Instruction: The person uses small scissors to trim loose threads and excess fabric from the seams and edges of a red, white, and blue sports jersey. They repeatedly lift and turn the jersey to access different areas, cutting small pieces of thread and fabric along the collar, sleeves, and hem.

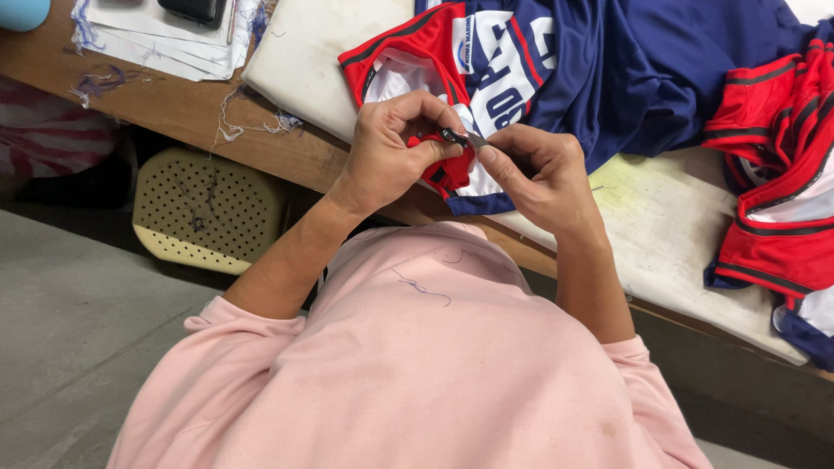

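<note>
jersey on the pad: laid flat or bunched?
Bunched. The jersey lies in folds on the white pad, its red edge pinched up by the left hand and right hand.

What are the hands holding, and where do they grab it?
The left hand pinches the jersey at its red hem edge; the right hand holds small dark snips by the handle end.

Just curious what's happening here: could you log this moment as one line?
left hand: pinches jersey edge | right hand: holds small snips at the edge | jersey: on padded table | second jersey: at right
</note>
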